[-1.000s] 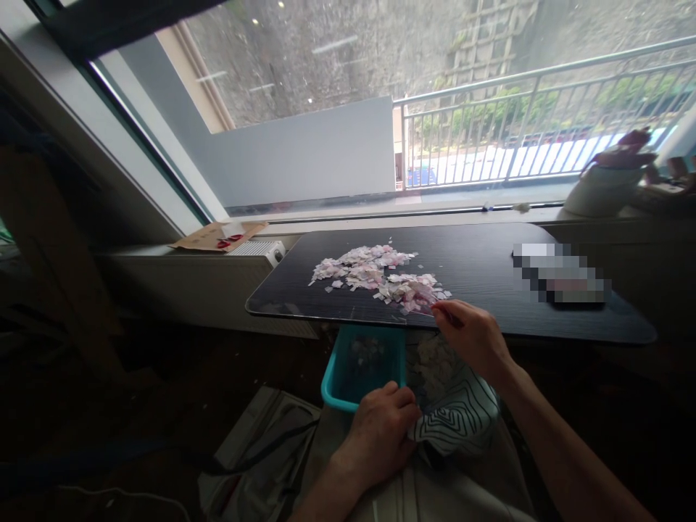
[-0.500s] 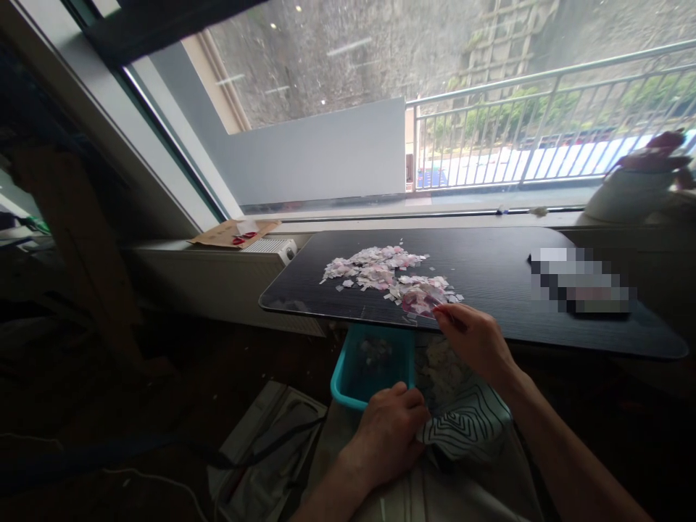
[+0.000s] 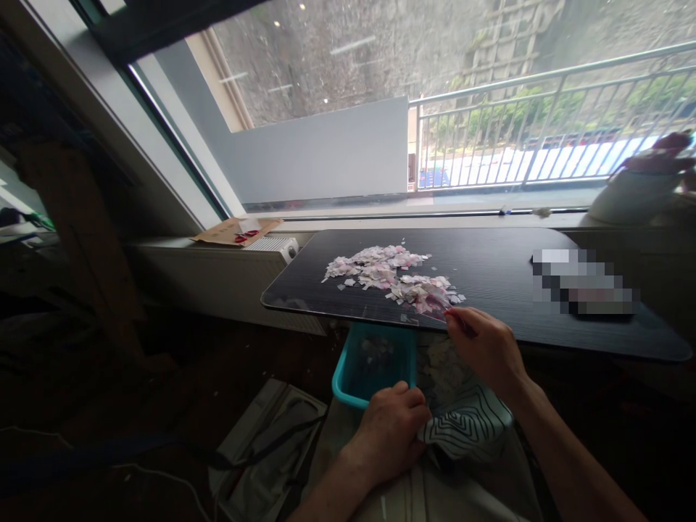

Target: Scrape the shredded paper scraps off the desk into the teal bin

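My right hand (image 3: 486, 346) is over the front edge of the dark table (image 3: 489, 268), its fingers pinched on a thin, see-through pinkish sheet (image 3: 431, 312). That sheet lies against the near side of a heap of small pale pink and white paper scraps (image 3: 375, 267). Below the table edge, my left hand (image 3: 392, 428) is closed with its fingers curled over the near rim of a teal plastic bin (image 3: 348, 395). Some scraps lie inside the bin. Beside the left hand is a light cloth with black zigzag lines (image 3: 465, 424).
Red-handled scissors (image 3: 246, 236) lie on brown cardboard (image 3: 217, 233) by the window. A pixelated object (image 3: 584, 283) rests on the table's right side. A white container (image 3: 625, 192) stands on the sill. A radiator (image 3: 228, 283) runs along the left.
My right hand has shifted slightly right and toward me, drawing the see-through sheet along the near side of the heap. My left hand stays at the bin.
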Demonstrator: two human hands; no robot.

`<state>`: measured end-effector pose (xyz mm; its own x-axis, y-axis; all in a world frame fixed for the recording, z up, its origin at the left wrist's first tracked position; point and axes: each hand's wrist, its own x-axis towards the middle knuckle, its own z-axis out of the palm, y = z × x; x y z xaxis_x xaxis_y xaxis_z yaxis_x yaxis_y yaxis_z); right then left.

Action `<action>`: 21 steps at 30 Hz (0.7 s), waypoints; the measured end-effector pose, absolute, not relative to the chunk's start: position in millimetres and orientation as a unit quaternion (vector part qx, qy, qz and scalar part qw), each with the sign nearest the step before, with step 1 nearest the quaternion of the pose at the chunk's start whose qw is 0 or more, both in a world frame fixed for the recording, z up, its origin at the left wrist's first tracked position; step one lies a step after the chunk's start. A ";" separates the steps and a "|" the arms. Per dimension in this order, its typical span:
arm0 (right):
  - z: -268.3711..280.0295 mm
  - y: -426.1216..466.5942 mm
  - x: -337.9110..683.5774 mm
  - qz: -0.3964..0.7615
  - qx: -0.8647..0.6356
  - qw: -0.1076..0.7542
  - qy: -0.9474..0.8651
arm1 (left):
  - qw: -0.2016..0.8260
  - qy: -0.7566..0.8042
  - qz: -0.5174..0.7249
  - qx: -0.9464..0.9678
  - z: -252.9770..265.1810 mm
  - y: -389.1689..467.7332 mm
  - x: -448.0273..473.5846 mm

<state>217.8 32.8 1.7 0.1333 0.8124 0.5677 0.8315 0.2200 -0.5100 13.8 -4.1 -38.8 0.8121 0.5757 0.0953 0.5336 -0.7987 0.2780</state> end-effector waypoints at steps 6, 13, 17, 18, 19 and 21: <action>0.7 33.1 222.3 0.015 -0.614 0.432 -0.661 | 0.122 0.297 0.084 0.944 -39.5 -3.6 13.8; 2.6 36.3 232.3 -0.038 -0.660 0.407 -0.630 | 0.124 0.298 0.090 0.942 -42.5 -3.8 13.7; 3.7 34.8 231.1 -0.037 -0.651 0.405 -0.641 | 0.124 0.297 0.085 0.943 -41.6 -3.5 13.5; 3.8 34.6 229.8 -0.033 -0.646 0.402 -0.648 | 0.123 0.296 0.083 0.944 -41.2 -3.5 13.5; 4.0 34.5 228.5 -0.025 -0.639 0.401 -0.656 | 0.123 0.295 0.081 0.944 -40.8 -3.5 13.5; 4.3 34.7 226.3 -0.002 -0.623 0.404 -0.669 | 0.123 0.295 0.078 0.944 -40.2 -3.8 13.5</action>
